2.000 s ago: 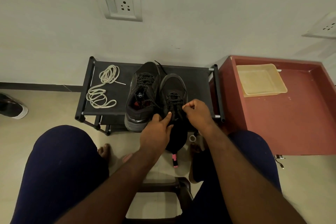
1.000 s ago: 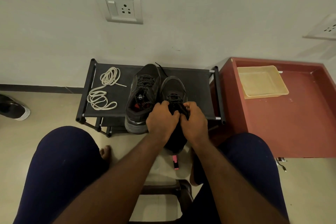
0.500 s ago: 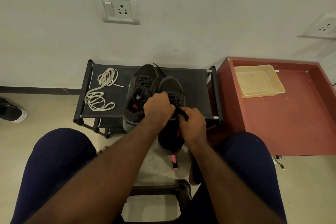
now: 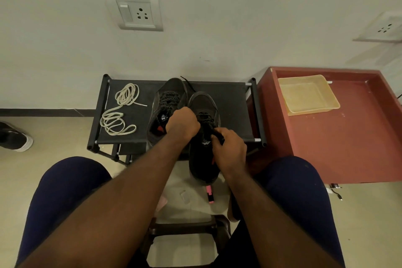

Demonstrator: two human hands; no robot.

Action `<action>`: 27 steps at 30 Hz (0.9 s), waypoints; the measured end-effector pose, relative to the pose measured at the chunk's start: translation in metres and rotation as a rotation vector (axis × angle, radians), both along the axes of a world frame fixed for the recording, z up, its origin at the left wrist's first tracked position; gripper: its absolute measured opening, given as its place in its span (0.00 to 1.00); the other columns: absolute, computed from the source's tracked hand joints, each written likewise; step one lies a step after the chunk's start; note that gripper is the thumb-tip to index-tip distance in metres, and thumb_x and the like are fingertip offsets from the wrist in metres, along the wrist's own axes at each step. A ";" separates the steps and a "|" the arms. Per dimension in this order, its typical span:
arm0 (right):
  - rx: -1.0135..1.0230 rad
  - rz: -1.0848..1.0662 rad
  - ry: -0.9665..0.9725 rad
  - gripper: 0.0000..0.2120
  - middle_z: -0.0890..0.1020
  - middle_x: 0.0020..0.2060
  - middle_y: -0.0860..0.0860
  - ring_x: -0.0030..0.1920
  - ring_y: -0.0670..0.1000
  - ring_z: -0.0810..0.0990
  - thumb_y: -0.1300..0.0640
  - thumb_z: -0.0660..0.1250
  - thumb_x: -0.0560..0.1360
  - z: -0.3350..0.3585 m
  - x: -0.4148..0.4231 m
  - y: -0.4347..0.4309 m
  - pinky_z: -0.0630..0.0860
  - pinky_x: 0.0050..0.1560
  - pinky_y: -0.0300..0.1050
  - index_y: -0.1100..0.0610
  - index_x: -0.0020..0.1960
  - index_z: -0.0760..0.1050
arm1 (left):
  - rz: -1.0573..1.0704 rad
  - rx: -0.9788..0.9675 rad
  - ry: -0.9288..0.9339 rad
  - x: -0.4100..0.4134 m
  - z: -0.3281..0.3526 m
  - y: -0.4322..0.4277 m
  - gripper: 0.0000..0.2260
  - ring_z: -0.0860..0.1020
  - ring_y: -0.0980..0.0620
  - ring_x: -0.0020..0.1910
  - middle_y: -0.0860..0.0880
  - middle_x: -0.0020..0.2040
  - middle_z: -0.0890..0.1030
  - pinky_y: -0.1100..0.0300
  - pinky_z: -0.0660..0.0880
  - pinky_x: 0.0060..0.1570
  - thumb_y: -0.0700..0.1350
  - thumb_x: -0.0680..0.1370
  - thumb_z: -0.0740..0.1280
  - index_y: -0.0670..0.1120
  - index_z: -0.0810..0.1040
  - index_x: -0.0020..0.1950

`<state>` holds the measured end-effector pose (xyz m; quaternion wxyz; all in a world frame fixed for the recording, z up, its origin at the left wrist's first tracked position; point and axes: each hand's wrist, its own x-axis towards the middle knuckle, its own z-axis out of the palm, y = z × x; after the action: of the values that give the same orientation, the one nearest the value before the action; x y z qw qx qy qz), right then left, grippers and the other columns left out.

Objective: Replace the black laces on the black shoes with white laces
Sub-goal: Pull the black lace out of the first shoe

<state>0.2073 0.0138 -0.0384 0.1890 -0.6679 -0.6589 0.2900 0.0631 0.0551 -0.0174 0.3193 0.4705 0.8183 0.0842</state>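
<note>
Two black shoes stand on a black rack point(image 4: 230, 102). The left shoe point(image 4: 167, 98) sits toe to the wall, still laced in black. The right shoe point(image 4: 203, 159) hangs half over the rack's front edge. My left hand point(image 4: 182, 125) is curled over its black lace point(image 4: 205, 116) near the tongue. My right hand point(image 4: 228, 148) pinches a black lace end at the shoe's right side. The white laces point(image 4: 118, 113) lie coiled on the rack's left part.
A red table point(image 4: 348, 141) with a yellow tray point(image 4: 307, 94) stands to the right. A pink marker point(image 4: 210, 193) lies on the floor under the shoe. Another shoe point(image 4: 15, 137) sits at the far left. A dark stool point(image 4: 185, 224) is between my knees.
Both hands closed in on the right shoe's laces from a spread pull. The right shoe slid toward me over the rack's front edge, and my left hand moved up onto the lacing.
</note>
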 end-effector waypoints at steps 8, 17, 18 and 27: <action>0.011 0.116 -0.076 0.10 0.81 0.48 0.52 0.48 0.55 0.81 0.53 0.64 0.79 0.004 -0.006 -0.009 0.78 0.50 0.55 0.53 0.56 0.80 | -0.173 0.139 0.188 0.006 -0.010 -0.011 0.11 0.80 0.42 0.47 0.44 0.46 0.80 0.51 0.76 0.43 0.52 0.77 0.70 0.44 0.78 0.49; -0.004 0.170 -0.055 0.11 0.79 0.51 0.53 0.51 0.55 0.78 0.60 0.66 0.76 -0.005 -0.008 -0.015 0.77 0.52 0.53 0.56 0.58 0.80 | -0.163 0.180 0.180 0.003 -0.015 -0.013 0.08 0.81 0.42 0.47 0.44 0.46 0.81 0.52 0.76 0.42 0.49 0.78 0.67 0.44 0.79 0.49; -0.015 0.170 -0.040 0.14 0.78 0.52 0.53 0.53 0.54 0.77 0.62 0.65 0.76 -0.006 -0.008 -0.015 0.77 0.54 0.52 0.56 0.60 0.79 | -0.152 0.167 0.164 0.003 -0.014 -0.012 0.08 0.81 0.42 0.47 0.45 0.46 0.81 0.52 0.76 0.43 0.50 0.78 0.69 0.45 0.79 0.50; -0.091 0.222 -0.116 0.30 0.71 0.61 0.55 0.62 0.56 0.68 0.66 0.59 0.75 -0.009 -0.011 -0.014 0.73 0.61 0.53 0.55 0.77 0.64 | -0.121 0.053 0.104 0.002 -0.003 -0.004 0.13 0.80 0.42 0.51 0.45 0.51 0.82 0.49 0.79 0.48 0.49 0.74 0.74 0.45 0.79 0.54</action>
<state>0.1964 -0.0001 -0.0474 0.0870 -0.6145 -0.7246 0.2996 0.0654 0.0510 -0.0205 0.2682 0.5310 0.8014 0.0621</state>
